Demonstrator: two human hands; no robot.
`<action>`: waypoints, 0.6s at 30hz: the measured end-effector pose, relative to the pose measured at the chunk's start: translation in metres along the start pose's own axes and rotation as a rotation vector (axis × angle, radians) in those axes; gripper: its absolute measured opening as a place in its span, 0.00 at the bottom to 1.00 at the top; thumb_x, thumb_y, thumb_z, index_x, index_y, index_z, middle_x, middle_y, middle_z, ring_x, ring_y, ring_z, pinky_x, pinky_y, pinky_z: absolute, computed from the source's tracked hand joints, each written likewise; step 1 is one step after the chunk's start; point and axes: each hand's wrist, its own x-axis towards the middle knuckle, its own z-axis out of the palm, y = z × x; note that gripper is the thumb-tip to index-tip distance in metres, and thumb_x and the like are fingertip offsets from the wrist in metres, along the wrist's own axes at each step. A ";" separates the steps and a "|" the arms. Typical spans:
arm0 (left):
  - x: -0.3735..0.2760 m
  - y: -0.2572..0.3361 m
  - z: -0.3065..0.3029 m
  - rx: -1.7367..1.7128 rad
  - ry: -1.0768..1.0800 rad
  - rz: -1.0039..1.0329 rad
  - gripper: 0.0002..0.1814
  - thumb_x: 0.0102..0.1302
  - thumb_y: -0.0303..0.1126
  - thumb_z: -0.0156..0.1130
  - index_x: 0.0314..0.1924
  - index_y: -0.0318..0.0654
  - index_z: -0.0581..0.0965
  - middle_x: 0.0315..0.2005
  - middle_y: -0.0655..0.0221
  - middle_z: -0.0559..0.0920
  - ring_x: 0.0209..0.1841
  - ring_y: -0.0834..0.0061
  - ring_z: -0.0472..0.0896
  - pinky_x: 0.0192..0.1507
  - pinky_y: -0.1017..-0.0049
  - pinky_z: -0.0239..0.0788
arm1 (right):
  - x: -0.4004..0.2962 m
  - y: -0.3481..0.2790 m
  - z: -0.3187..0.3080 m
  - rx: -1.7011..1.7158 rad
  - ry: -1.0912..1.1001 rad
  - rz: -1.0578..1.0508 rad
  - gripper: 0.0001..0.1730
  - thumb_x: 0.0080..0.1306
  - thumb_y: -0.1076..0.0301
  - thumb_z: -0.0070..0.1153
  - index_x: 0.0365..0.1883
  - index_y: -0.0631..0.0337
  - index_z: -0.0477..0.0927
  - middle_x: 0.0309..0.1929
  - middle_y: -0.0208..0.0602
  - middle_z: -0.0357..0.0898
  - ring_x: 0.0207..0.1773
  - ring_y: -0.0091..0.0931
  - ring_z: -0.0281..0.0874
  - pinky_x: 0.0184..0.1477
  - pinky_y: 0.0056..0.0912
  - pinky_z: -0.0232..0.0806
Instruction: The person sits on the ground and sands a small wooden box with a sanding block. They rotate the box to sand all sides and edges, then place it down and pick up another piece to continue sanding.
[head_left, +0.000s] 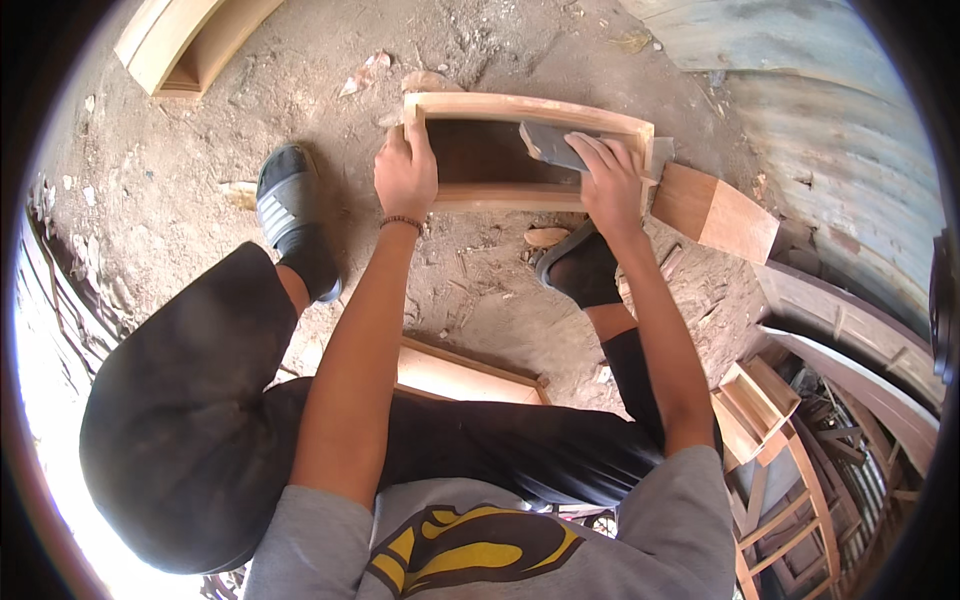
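A shallow wooden drawer-like box (510, 196) with a dark inside lies on the dirt ground in front of me. My left hand (407, 169) grips its left end, thumb and fingers on either side of the wood. In my right hand (611, 176) is a flat grey block, perhaps a sanding block (553, 146), with a pale worn end. That block is tilted over the right part of the box opening, and my right wrist is near the front right corner. Whether the block touches the wood cannot be told.
Small wooden pieces (716, 212) lie right of the box, beside corrugated metal sheets (847, 165). Another wooden box (180, 45) stands at upper left, and a wooden frame (465, 375) lies below my arms. Stacked wooden furniture parts (810, 480) fill the lower right. My feet flank the box.
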 end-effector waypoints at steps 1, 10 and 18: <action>0.001 0.005 0.000 0.031 -0.026 -0.011 0.33 0.72 0.56 0.45 0.38 0.27 0.78 0.27 0.42 0.82 0.37 0.40 0.82 0.43 0.49 0.69 | -0.002 -0.005 -0.010 -0.059 0.013 -0.030 0.28 0.53 0.83 0.53 0.54 0.53 0.80 0.57 0.28 0.79 0.57 0.32 0.73 0.58 0.40 0.60; -0.002 0.013 -0.003 0.079 -0.023 -0.037 0.36 0.71 0.61 0.45 0.34 0.27 0.77 0.26 0.43 0.82 0.36 0.42 0.82 0.41 0.51 0.71 | 0.020 -0.002 0.022 -0.188 0.083 -0.014 0.29 0.58 0.80 0.52 0.61 0.59 0.73 0.62 0.32 0.75 0.65 0.31 0.68 0.63 0.43 0.58; -0.002 0.007 -0.004 0.049 -0.035 -0.061 0.36 0.71 0.61 0.46 0.36 0.26 0.77 0.27 0.41 0.81 0.36 0.40 0.81 0.42 0.50 0.70 | 0.054 -0.039 0.010 -0.197 0.096 -0.225 0.34 0.58 0.81 0.52 0.66 0.51 0.72 0.67 0.28 0.71 0.68 0.30 0.66 0.66 0.46 0.57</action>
